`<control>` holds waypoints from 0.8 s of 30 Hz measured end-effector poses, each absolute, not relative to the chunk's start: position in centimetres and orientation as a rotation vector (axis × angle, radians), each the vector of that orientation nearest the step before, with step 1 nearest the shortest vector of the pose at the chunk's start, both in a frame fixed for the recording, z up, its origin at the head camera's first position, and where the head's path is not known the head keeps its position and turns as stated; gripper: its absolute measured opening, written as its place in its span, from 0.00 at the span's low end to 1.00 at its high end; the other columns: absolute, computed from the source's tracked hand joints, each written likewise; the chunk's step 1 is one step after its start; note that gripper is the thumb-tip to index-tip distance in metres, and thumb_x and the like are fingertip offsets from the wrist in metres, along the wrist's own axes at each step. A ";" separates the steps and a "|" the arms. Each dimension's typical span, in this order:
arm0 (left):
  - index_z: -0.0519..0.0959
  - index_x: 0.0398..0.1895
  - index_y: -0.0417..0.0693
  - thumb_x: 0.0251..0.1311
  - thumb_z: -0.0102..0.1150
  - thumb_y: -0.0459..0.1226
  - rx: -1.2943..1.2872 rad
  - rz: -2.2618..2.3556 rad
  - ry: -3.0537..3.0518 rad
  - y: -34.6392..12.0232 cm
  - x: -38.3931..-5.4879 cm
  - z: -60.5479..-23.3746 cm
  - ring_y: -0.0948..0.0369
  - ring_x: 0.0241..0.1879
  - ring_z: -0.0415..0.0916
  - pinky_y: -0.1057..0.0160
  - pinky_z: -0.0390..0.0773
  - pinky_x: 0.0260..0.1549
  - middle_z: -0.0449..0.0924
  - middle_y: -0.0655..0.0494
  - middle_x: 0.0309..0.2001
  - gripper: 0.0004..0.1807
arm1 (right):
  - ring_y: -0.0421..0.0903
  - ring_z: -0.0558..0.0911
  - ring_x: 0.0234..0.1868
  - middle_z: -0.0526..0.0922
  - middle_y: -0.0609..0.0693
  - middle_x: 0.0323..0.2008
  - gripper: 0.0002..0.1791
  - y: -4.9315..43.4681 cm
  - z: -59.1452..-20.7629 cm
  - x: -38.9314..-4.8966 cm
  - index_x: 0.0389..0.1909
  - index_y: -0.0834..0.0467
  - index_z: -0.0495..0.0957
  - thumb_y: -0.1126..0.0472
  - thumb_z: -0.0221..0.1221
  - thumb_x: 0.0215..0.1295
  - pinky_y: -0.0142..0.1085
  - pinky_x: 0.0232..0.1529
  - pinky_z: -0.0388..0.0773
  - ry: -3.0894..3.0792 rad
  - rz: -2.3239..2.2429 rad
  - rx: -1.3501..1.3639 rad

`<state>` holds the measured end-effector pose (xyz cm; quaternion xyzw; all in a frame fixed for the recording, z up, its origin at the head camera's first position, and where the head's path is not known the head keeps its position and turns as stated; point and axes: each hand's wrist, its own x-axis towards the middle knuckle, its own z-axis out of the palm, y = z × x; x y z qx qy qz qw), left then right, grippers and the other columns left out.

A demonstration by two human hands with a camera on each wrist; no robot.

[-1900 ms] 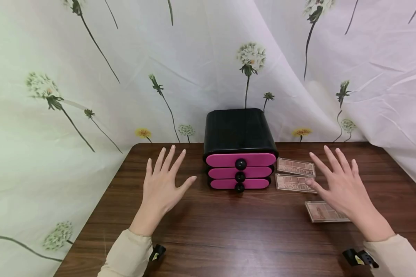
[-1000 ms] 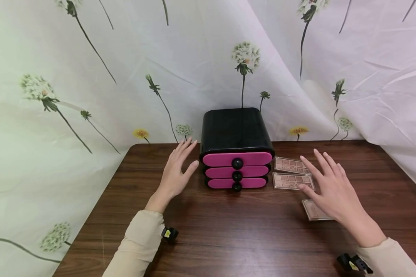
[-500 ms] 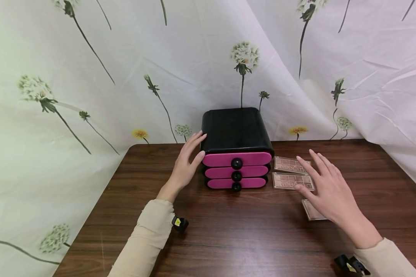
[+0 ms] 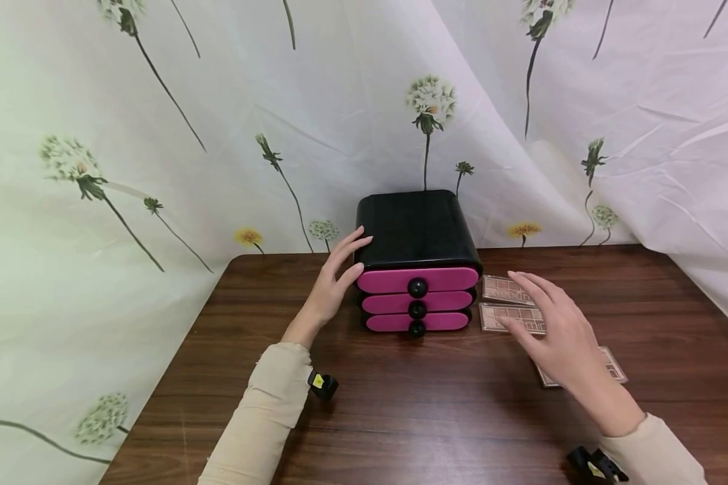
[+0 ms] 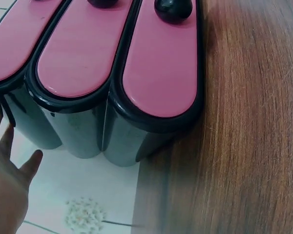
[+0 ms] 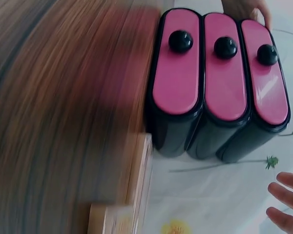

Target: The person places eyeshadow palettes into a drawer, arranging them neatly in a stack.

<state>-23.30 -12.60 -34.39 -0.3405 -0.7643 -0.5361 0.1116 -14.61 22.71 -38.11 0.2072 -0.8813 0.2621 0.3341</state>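
A black drawer box (image 4: 415, 229) with three pink fronts (image 4: 417, 302) and round black knobs stands at the table's back. Its drawers are pushed in. My left hand (image 4: 334, 286) lies against the box's upper left edge, fingers fairly straight; the right wrist view also shows that hand (image 6: 246, 9) at the box's side. My right hand (image 4: 558, 330) hovers over the eyeshadow palettes, fingers slightly bent and holding nothing. Two palettes, a back one (image 4: 502, 288) and a nearer one (image 4: 496, 318), lie right of the box. A third palette (image 4: 614, 367) is partly hidden beneath my right hand.
The brown wooden table (image 4: 425, 417) spreads out in front of the box. A white cloth (image 4: 315, 81) printed with dandelions hangs behind it and along the left. Each wrist carries a small black camera, the left one (image 4: 323, 385) and the right one (image 4: 596, 465).
My left hand has moved right and forward, from above the table to the box's upper left edge. My right hand has shifted left, its fingers drawn closer together, uncovering the third palette's right end.
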 end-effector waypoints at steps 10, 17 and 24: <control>0.66 0.67 0.30 0.69 0.42 0.30 -0.958 -1.665 -2.171 -12.1 -23.3 -35.1 0.46 0.75 0.46 0.40 0.49 0.67 0.51 0.36 0.75 0.24 | 0.49 0.78 0.55 0.79 0.51 0.58 0.32 19.2 -38.0 -15.2 0.67 0.53 0.72 0.49 0.65 0.63 0.45 0.54 0.72 -2.224 0.796 0.621; 0.67 0.67 0.31 0.68 0.42 0.31 -0.940 -1.667 -2.165 -12.0 -23.3 -35.1 0.48 0.75 0.46 0.40 0.49 0.68 0.52 0.37 0.75 0.24 | 0.47 0.81 0.43 0.82 0.53 0.51 0.29 17.3 -38.1 -15.9 0.64 0.57 0.75 0.47 0.62 0.67 0.38 0.48 0.73 -2.156 0.882 0.685; 0.67 0.66 0.31 0.68 0.43 0.32 -0.938 -1.645 -2.178 -12.1 -23.2 -35.1 0.47 0.75 0.46 0.37 0.49 0.67 0.53 0.37 0.75 0.24 | 0.44 0.81 0.38 0.83 0.51 0.41 0.27 15.8 -38.2 -16.1 0.61 0.57 0.76 0.56 0.67 0.62 0.38 0.38 0.72 -2.140 0.939 0.700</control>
